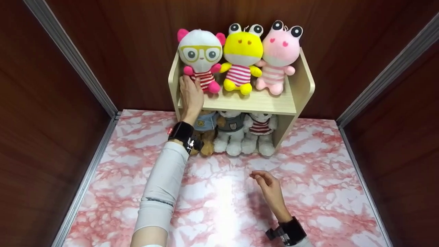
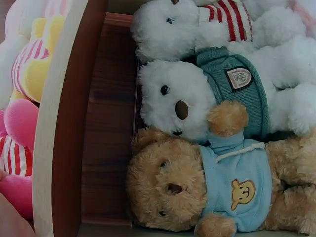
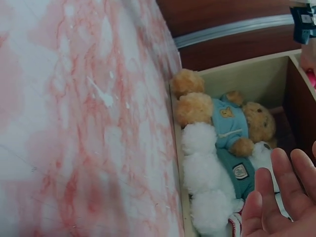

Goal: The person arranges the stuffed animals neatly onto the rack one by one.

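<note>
On the upper shelf sits a white-headed plush toy (image 1: 201, 51) with pink ears, yellow glasses and a red-striped body. My left hand (image 1: 192, 95) grips it low on its left side, thumb against the striped belly, covering one leg. At the lower edge of the left wrist view, part of that hand (image 2: 11, 217) shows beside the pink leg (image 2: 17, 192). Next to this toy sit a yellow frog plush (image 1: 242, 48) and a pink frog plush (image 1: 279, 51). My right hand (image 1: 271, 190) hovers over the floor in front of the shelf, fingers loosely bent, holding nothing.
A small wooden two-tier shelf (image 1: 247, 104) stands against the dark back wall (image 1: 144, 51). In its lower tier sit a brown bear (image 2: 168, 182) in blue, a white bear (image 2: 182, 98) in green and a white plush (image 2: 168, 27) in red stripes. Pink marbled flooring (image 1: 308, 192) lies in front.
</note>
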`<action>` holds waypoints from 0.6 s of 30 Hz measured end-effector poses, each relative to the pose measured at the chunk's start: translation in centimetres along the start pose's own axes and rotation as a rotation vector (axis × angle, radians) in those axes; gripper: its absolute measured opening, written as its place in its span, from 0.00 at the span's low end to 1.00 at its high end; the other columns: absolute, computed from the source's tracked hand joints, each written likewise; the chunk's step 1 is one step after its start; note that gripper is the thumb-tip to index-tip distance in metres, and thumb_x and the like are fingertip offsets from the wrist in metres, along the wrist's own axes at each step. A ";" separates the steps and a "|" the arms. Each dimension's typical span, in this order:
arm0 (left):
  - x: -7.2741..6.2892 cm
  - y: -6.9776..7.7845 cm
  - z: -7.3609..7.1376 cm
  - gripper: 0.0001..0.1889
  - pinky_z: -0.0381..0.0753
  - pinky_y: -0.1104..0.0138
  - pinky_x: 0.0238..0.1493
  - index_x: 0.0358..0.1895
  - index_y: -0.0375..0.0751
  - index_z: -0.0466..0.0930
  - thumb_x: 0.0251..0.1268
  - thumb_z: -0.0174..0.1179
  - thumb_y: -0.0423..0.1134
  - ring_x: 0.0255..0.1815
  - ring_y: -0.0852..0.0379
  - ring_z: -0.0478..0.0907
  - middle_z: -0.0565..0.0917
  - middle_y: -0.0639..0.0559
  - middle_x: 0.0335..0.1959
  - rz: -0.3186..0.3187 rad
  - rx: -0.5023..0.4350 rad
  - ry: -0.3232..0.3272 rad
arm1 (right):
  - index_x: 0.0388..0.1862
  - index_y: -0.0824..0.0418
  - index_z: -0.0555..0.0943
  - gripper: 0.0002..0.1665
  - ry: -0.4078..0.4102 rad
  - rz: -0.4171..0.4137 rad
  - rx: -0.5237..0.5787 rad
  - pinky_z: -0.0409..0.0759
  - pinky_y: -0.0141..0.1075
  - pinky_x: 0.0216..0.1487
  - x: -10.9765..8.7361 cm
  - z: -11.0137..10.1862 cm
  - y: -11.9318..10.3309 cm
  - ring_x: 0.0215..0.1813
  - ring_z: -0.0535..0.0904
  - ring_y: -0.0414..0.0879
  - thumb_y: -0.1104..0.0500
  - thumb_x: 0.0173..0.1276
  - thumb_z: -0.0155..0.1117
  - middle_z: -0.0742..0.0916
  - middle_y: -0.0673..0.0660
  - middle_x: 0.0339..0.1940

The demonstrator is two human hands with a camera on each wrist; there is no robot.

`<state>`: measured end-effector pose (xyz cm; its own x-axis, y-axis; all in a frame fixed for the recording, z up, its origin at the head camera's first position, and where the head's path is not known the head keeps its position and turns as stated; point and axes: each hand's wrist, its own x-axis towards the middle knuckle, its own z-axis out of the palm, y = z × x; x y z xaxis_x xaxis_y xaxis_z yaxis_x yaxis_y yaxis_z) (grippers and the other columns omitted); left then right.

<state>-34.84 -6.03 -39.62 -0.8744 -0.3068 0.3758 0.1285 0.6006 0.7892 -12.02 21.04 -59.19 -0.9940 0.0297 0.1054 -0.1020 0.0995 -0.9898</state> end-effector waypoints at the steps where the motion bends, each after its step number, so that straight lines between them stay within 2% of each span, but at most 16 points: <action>1: 0.1 0.1 0.1 0.22 0.74 0.52 0.65 0.66 0.25 0.69 0.83 0.49 0.41 0.62 0.38 0.75 0.73 0.34 0.61 -0.007 -0.010 0.010 | 0.55 0.72 0.83 0.15 -0.003 0.002 -0.007 0.77 0.32 0.60 -0.1 0.0 0.0 0.56 0.85 0.47 0.61 0.80 0.59 0.90 0.64 0.49; 6: 1.4 0.9 0.4 0.18 0.77 0.55 0.63 0.64 0.34 0.72 0.82 0.53 0.43 0.61 0.44 0.78 0.78 0.40 0.59 -0.116 -0.060 0.060 | 0.55 0.71 0.83 0.14 -0.018 -0.010 -0.018 0.79 0.34 0.55 -0.5 0.3 -0.2 0.54 0.85 0.49 0.63 0.81 0.58 0.90 0.64 0.47; 9: 1.8 1.0 0.7 0.19 0.78 0.56 0.61 0.65 0.38 0.73 0.82 0.54 0.46 0.61 0.45 0.79 0.80 0.43 0.60 -0.174 -0.049 0.084 | 0.54 0.71 0.84 0.13 -0.019 -0.003 -0.035 0.79 0.34 0.54 -0.8 0.3 -0.1 0.53 0.86 0.48 0.65 0.81 0.56 0.90 0.65 0.46; 14: 1.6 0.5 1.2 0.20 0.78 0.55 0.61 0.66 0.38 0.73 0.82 0.54 0.47 0.62 0.44 0.79 0.80 0.43 0.62 -0.188 -0.023 0.107 | 0.55 0.70 0.83 0.13 -0.013 0.018 -0.048 0.78 0.33 0.54 -0.9 -0.1 0.3 0.52 0.85 0.49 0.65 0.81 0.56 0.90 0.66 0.46; 18: 1.3 0.7 1.4 0.22 0.76 0.57 0.64 0.68 0.38 0.72 0.81 0.55 0.47 0.64 0.45 0.77 0.79 0.43 0.63 -0.171 -0.048 0.110 | 0.55 0.68 0.84 0.13 -0.010 0.008 -0.032 0.79 0.35 0.54 -0.8 -0.6 0.2 0.52 0.86 0.47 0.62 0.81 0.57 0.90 0.63 0.46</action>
<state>-36.57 -4.99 -39.31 -0.8296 -0.4816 0.2826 0.0064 0.4978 0.8672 -11.19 21.65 -59.46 -0.9951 0.0207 0.0964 -0.0929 0.1310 -0.9870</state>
